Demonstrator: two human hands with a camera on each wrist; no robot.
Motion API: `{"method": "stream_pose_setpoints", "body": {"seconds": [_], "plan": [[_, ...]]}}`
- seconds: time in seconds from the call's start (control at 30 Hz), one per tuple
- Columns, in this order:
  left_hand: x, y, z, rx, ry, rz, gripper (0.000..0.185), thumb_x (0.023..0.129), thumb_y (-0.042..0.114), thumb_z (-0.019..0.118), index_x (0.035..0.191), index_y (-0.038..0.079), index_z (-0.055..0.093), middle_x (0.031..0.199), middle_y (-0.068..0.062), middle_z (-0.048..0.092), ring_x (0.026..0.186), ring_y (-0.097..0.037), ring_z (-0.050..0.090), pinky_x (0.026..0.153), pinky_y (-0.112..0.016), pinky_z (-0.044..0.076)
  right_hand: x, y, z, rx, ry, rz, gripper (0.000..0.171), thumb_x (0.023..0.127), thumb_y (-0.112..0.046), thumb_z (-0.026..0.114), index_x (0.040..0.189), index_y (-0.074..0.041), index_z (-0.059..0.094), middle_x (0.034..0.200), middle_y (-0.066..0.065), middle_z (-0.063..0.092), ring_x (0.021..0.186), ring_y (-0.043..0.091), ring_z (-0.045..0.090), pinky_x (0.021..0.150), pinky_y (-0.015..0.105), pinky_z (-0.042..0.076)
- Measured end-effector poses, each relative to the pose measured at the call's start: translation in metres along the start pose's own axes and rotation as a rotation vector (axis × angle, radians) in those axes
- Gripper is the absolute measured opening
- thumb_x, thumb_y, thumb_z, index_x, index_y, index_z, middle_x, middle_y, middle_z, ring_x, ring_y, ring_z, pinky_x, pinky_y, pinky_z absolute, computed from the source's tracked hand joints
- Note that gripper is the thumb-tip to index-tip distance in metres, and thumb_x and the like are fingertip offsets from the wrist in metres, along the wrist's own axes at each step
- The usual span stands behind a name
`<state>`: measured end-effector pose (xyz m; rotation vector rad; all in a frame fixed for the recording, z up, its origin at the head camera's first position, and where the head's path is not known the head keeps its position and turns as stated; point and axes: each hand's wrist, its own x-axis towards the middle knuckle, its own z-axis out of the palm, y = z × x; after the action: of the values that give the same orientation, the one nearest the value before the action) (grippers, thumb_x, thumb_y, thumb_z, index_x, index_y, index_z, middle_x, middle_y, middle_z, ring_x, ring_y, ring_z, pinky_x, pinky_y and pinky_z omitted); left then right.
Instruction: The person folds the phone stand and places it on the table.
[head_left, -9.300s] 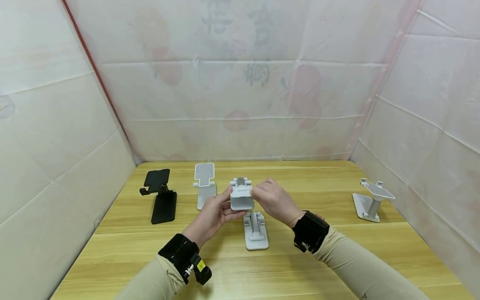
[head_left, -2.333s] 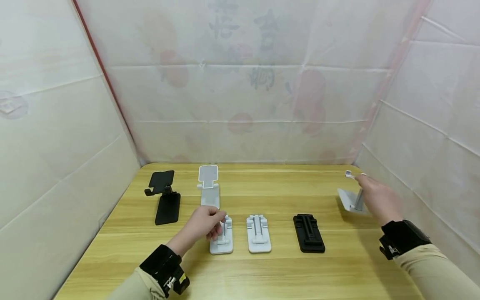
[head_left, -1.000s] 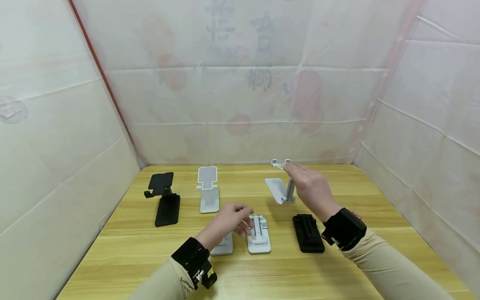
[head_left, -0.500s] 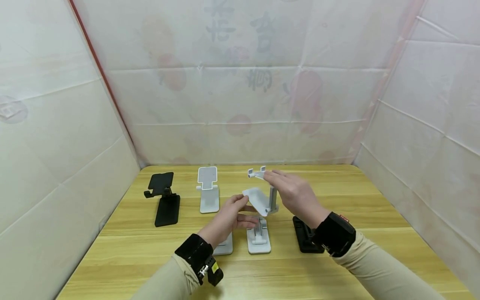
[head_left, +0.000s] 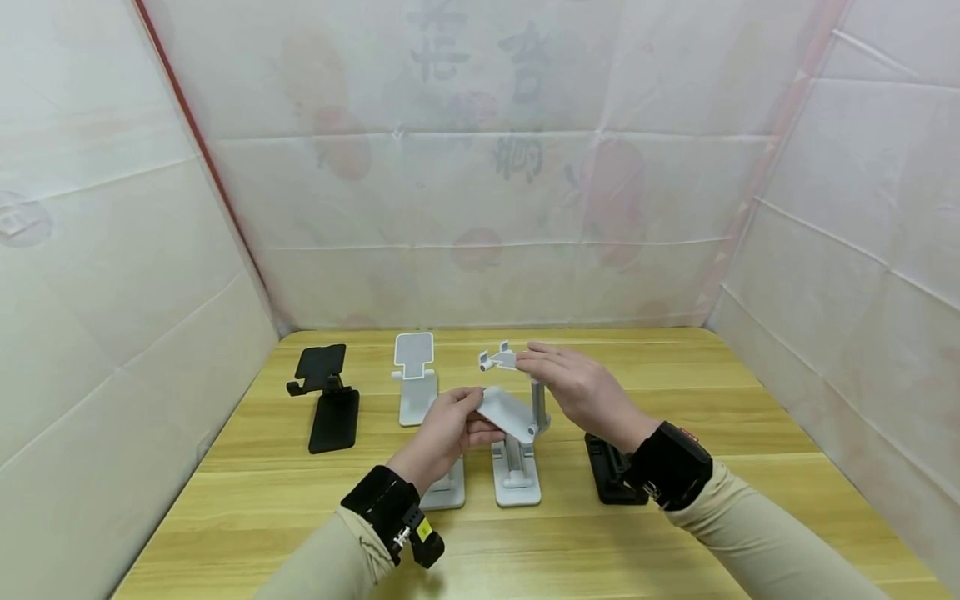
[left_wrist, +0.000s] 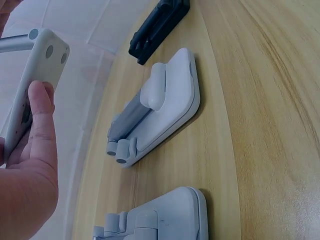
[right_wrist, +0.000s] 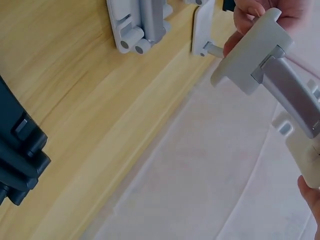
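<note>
Both hands hold an unfolded white phone stand [head_left: 506, 414] above the middle of the table. The left hand [head_left: 442, 433] grips the edge of its base plate, thumb on top and fingers beneath, which also shows in the left wrist view. Fairly straight fingers of the right hand [head_left: 588, 387] lie over the stand's top plate; its thumb is hidden in the head view. A grey post joins the two plates, clear in the right wrist view. Below lies a folded white phone stand [head_left: 517, 487], with another folded white stand [head_left: 447, 492] partly behind the left hand.
A folded black phone stand [head_left: 611, 475] lies under the right wrist. At the back left stand an unfolded black stand [head_left: 333, 421] and an unfolded white stand [head_left: 417, 404]. Pale printed sheets enclose the wooden table [head_left: 247, 517] at the back and sides.
The right hand has brought the unfolded white stand from the far right to the middle. The left hand has taken hold of its base. The white stand held earlier lies folded on the table.
</note>
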<state>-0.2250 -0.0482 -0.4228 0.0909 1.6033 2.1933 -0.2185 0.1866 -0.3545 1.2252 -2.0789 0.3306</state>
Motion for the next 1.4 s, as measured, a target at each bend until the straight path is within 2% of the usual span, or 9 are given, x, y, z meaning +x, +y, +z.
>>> {"method": "stream_pose_setpoints", "body": {"seconds": [0.07,0.17,0.23,0.3,0.53,0.8,1.1,1.27,1.4], "plan": [[0.001,0.000,0.000,0.001,0.018,0.002,0.049,0.112,0.021,0.041,0.150,-0.010,0.034,0.115,-0.027,0.070,0.089,-0.024,0.075,0.087,-0.039,0.065,0.000,0.001,0.001,0.009,0.005,-0.009,0.024,0.101,0.000,0.060,0.124,-0.001,0.068,0.126,0.013,0.071,0.119,0.035,0.066,0.099,0.049,0.058],[0.001,-0.001,-0.001,-0.002,0.053,0.013,0.050,0.110,0.016,0.043,0.151,-0.010,0.030,0.119,-0.030,0.067,0.088,-0.025,0.075,0.085,-0.037,0.065,0.000,0.002,0.002,0.009,0.000,-0.010,0.022,0.102,-0.002,0.060,0.122,-0.001,0.068,0.125,0.013,0.071,0.120,0.036,0.065,0.106,0.055,0.053],[0.001,-0.001,-0.001,-0.003,0.071,0.024,0.051,0.108,0.013,0.045,0.151,-0.009,0.028,0.121,-0.032,0.065,0.088,-0.025,0.076,0.084,-0.036,0.065,0.000,0.003,0.002,0.005,-0.008,-0.007,0.023,0.098,0.002,0.064,0.121,-0.001,0.068,0.124,0.014,0.071,0.121,0.037,0.065,0.108,0.058,0.050],[0.000,-0.001,-0.002,-0.007,0.079,0.035,0.053,0.106,0.010,0.046,0.152,-0.008,0.027,0.123,-0.033,0.064,0.089,-0.026,0.076,0.084,-0.035,0.065,0.000,0.003,0.001,-0.001,-0.021,0.003,0.035,0.087,0.010,0.071,0.120,-0.001,0.068,0.124,0.014,0.071,0.122,0.037,0.064,0.110,0.059,0.048],[-0.002,0.000,-0.001,-0.033,0.062,0.057,0.058,0.100,0.004,0.046,0.154,-0.006,0.028,0.133,-0.034,0.059,0.101,-0.034,0.074,0.089,-0.037,0.063,-0.001,0.003,0.000,-0.050,-0.026,0.068,0.034,0.089,0.017,0.063,0.116,-0.002,0.067,0.124,0.015,0.071,0.123,0.037,0.063,0.111,0.058,0.048],[-0.003,0.001,0.002,-0.113,0.073,0.042,0.049,0.094,-0.001,0.053,0.139,-0.005,0.033,0.138,-0.035,0.049,0.106,-0.037,0.071,0.092,-0.044,0.063,-0.004,0.001,0.001,-0.018,-0.012,0.196,0.036,0.089,0.024,0.055,0.109,-0.005,0.065,0.133,0.018,0.066,0.128,0.038,0.060,0.107,0.059,0.051],[-0.004,-0.001,0.002,-0.009,0.075,0.043,0.036,0.105,0.015,0.058,0.128,-0.010,0.047,0.121,-0.030,0.066,0.090,-0.024,0.075,0.081,-0.034,0.066,-0.006,0.004,0.006,0.032,0.036,0.217,0.042,0.085,0.031,0.048,0.105,-0.003,0.063,0.135,0.022,0.064,0.129,0.036,0.060,0.100,0.048,0.057],[-0.006,-0.002,0.000,0.021,0.022,0.033,0.046,0.103,0.011,0.059,0.139,-0.014,0.048,0.123,-0.030,0.067,0.092,-0.023,0.076,0.083,-0.035,0.065,-0.007,0.007,0.009,0.070,0.068,0.182,0.042,0.085,0.032,0.046,0.102,-0.003,0.061,0.132,0.023,0.066,0.126,0.038,0.061,0.099,0.048,0.058],[-0.008,-0.002,-0.001,0.049,-0.045,0.008,0.045,0.102,0.010,0.059,0.140,-0.012,0.052,0.124,-0.029,0.067,0.096,-0.024,0.075,0.092,-0.042,0.062,-0.008,0.009,0.011,0.091,0.079,0.181,0.041,0.086,0.032,0.047,0.102,-0.004,0.060,0.132,0.023,0.065,0.127,0.039,0.061,0.098,0.048,0.058]]}}
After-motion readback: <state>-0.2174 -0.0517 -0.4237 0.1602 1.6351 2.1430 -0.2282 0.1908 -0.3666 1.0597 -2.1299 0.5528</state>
